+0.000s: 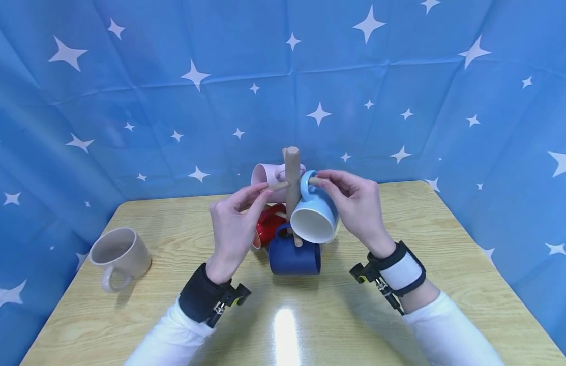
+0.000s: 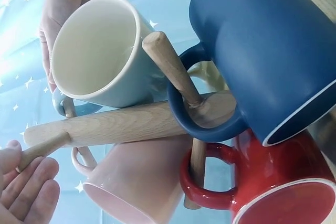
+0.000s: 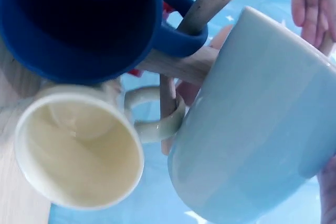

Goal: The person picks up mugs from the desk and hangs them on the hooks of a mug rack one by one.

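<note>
A wooden mug tree [image 1: 292, 173] stands on the table with mugs hanging from its pegs. My left hand [image 1: 237, 223] pinches the tip of a bare upper peg [image 2: 44, 150] between thumb and fingers. On the opposite side my right hand [image 1: 358, 203] holds the end of the peg that carries a light blue mug [image 1: 314, 218]; in the right wrist view that mug hides most of the fingers. Lower down hang a dark blue mug [image 1: 295, 255], a red mug [image 2: 283, 177] and a cream mug [image 3: 79, 145]. A pink mug [image 2: 142, 177] hangs at the back.
A beige mug [image 1: 127, 254] stands upright on the wooden table [image 1: 447, 284] at the left, its handle toward the front. Blue cloth [image 1: 237, 61] with white stars rises behind the table and along both sides.
</note>
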Motion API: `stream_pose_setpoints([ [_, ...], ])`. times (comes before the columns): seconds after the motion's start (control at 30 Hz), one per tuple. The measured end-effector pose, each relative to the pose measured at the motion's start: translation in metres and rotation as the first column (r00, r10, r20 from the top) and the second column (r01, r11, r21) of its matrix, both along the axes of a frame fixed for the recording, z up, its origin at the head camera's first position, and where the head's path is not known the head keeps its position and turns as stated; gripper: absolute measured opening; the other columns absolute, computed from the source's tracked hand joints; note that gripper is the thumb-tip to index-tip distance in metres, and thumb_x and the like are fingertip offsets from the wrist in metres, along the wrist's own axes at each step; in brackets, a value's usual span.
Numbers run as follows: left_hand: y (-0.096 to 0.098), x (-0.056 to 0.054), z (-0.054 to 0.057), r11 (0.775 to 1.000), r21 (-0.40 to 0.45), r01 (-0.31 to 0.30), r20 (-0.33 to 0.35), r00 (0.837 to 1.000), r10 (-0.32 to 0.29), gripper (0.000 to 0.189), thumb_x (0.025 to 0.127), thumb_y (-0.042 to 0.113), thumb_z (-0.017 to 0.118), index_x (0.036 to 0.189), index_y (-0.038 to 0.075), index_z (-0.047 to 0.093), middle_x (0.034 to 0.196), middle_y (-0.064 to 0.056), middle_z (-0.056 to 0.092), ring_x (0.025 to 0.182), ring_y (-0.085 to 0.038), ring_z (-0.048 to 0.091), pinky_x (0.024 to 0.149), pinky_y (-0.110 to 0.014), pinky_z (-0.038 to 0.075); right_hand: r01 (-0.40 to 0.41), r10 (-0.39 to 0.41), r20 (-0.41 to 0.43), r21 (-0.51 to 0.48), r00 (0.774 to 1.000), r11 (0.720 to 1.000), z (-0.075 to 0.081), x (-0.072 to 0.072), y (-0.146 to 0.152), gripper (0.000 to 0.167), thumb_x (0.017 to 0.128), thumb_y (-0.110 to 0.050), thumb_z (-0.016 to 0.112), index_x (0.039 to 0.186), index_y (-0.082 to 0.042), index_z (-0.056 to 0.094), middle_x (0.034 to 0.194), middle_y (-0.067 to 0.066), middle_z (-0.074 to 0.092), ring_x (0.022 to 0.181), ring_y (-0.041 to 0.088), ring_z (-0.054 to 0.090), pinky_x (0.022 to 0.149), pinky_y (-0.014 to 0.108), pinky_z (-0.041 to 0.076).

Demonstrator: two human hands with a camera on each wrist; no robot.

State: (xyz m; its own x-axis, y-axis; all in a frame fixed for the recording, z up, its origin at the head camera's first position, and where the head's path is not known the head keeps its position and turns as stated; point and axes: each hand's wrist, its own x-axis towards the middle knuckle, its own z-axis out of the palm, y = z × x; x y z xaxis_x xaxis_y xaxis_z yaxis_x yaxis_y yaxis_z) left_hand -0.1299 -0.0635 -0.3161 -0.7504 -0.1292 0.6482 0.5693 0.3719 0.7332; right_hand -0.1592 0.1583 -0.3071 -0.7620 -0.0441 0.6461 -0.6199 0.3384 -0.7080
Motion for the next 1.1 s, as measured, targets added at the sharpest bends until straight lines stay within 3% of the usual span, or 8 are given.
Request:
stream_pose_setpoints([
  [0.23, 0.006, 0.004, -0.002, 0.998, -0.059, 0.004, -0.088, 0.996, -0.01, 0.022, 0.087, 0.005, 0.083, 0.108, -0.003, 0.081, 0.096, -0.019, 0.082, 0.086, -0.029, 0.082, 0.081, -0.007, 0.055, -0.016, 0.018, 0.063, -0.033, 0.998, 0.999, -0.002, -0.006, 0.007, 0.021, 0.096, 0.001, 0.072, 0.115, 0.008, 0.076, 0.106, 0.028, 0.079, 0.093, -0.016, 0.071, 0.08, 0.007, 0.055],
  [0.4, 0.01, 0.005, -0.002, 0.996, -0.092, 0.008, -0.14, 0.99, -0.021, 0.023, 0.084, 0.005, 0.086, 0.106, -0.001, 0.082, 0.093, -0.016, 0.083, 0.084, -0.026, 0.082, 0.079, -0.013, 0.059, -0.088, 0.092, 0.095, -0.042, 0.991, 0.995, -0.001, -0.013, 0.015, 0.023, 0.099, -0.003, 0.069, 0.118, 0.008, 0.074, 0.106, 0.027, 0.079, 0.095, -0.011, 0.074, 0.084, 0.01, 0.057],
  [0.53, 0.014, 0.004, 0.0, 0.991, -0.125, 0.038, -0.165, 0.985, -0.058, 0.025, 0.083, 0.005, 0.087, 0.106, -0.001, 0.082, 0.095, -0.016, 0.083, 0.085, -0.026, 0.082, 0.079, -0.022, 0.063, -0.146, 0.154, 0.142, -0.065, 0.978, 0.987, 0.002, -0.021, 0.023, 0.025, 0.101, -0.006, 0.068, 0.122, 0.007, 0.073, 0.102, -0.001, 0.084, 0.096, -0.008, 0.076, 0.089, 0.013, 0.058],
  [0.67, 0.018, 0.004, 0.0, 0.985, -0.159, 0.065, -0.187, 0.978, -0.095, 0.026, 0.081, 0.003, 0.087, 0.107, -0.002, 0.082, 0.098, -0.018, 0.083, 0.086, -0.027, 0.082, 0.079, -0.028, 0.064, -0.176, 0.182, 0.177, -0.048, 0.967, 0.983, 0.003, -0.03, 0.031, 0.027, 0.103, -0.01, 0.066, 0.125, 0.006, 0.072, 0.096, -0.029, 0.077, 0.1, -0.008, 0.075, 0.093, 0.013, 0.057],
  [0.93, 0.028, 0.004, -0.001, 0.976, -0.185, 0.113, -0.199, 0.968, -0.15, 0.029, 0.084, 0.004, 0.085, 0.111, -0.004, 0.08, 0.104, -0.02, 0.082, 0.094, -0.03, 0.081, 0.079, -0.031, 0.065, -0.237, 0.238, 0.214, -0.027, 0.948, 0.971, 0.005, -0.044, 0.044, 0.029, 0.105, -0.012, 0.063, 0.127, 0.007, 0.071, 0.097, -0.027, 0.078, 0.105, -0.004, 0.074, 0.096, 0.014, 0.056],
  [1.1, 0.035, 0.003, -0.001, 0.966, -0.246, 0.084, -0.23, 0.963, -0.142, 0.029, 0.084, 0.007, 0.085, 0.111, -0.002, 0.081, 0.103, -0.018, 0.082, 0.094, -0.027, 0.082, 0.08, -0.031, 0.065, -0.27, 0.272, 0.237, -0.039, 0.933, 0.962, 0.005, -0.052, 0.051, 0.028, 0.106, -0.014, 0.062, 0.127, 0.003, 0.071, 0.099, -0.023, 0.079, 0.107, -0.002, 0.074, 0.097, 0.015, 0.056],
])
